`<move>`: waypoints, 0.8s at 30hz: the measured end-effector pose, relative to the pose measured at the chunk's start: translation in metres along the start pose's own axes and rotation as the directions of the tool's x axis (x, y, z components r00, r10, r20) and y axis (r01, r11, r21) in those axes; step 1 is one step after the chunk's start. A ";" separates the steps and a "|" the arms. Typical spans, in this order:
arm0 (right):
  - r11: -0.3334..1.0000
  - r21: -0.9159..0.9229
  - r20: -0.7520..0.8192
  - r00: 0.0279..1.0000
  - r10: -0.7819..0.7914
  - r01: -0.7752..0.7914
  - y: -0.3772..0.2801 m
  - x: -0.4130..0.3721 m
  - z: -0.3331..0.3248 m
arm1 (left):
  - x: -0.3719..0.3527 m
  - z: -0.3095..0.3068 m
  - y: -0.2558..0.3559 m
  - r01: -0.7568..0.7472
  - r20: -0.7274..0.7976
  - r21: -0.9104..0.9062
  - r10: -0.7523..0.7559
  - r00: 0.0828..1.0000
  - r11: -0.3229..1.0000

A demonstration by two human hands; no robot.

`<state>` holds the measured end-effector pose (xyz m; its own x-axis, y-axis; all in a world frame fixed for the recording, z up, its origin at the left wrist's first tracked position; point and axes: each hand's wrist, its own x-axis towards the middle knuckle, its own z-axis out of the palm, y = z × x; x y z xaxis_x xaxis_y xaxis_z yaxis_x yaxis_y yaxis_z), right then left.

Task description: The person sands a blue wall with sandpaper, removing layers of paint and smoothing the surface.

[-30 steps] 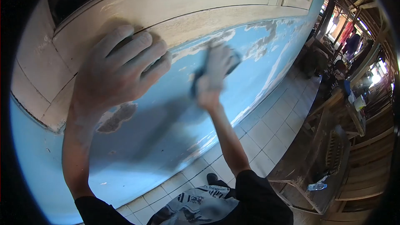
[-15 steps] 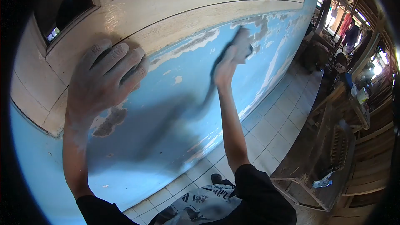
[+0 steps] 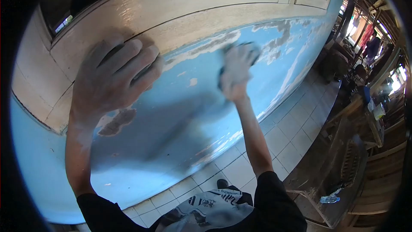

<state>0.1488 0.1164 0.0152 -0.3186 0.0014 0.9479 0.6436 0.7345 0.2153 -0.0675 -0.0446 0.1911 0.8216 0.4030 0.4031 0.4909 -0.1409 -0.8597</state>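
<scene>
My left hand point(image 3: 118, 73), coated in pale dust, rests with fingers spread on the cream wooden window frame point(image 3: 197, 21), at its lower edge. My right hand point(image 3: 237, 66) is pressed to the blue wall point(image 3: 180, 103) below the frame and is smeared by motion. Under its fingers, a dark edge of what looks like a piece of sandpaper point(image 3: 256, 54) shows; most of it is hidden. Around the hand the paint is worn off in white and grey patches point(image 3: 279, 38). Another bare grey patch point(image 3: 118, 122) lies below my left hand.
Pale floor tiles point(image 3: 274, 139) run along the wall's foot. To the right stands a dark wooden bench point(image 3: 317, 189) with a plastic bottle point(image 3: 329, 199) on it. Glass panes point(image 3: 73, 4) sit in the frame at upper left. Cloths point(image 3: 372, 47) hang in the background.
My right hand has turned from edge-on to back-facing, with its fingers flatter against the wall. My left hand stays on the frame. The whole view has shifted slightly.
</scene>
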 end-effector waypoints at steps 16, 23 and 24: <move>0.774 0.397 -0.147 0.799 0.584 -0.493 -0.112 0.010 0.025 | 0.012 0.009 0.000 0.109 0.035 -0.016 -0.108 0.994 0.994; 0.669 0.419 -0.253 0.628 0.736 -0.614 -0.097 0.024 0.028 | 0.011 0.008 -0.002 0.067 0.026 0.102 -0.070 0.997 0.993; 0.668 0.418 -0.252 0.627 0.737 -0.616 -0.111 0.018 0.024 | 0.011 0.009 -0.003 0.060 0.024 0.090 -0.062 0.998 0.994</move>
<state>0.0547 0.0516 0.0030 0.4498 0.3710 0.8125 0.3354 0.7729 -0.5386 -0.0630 -0.0318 0.1955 0.7824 0.4326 0.4480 0.5109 -0.0346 -0.8589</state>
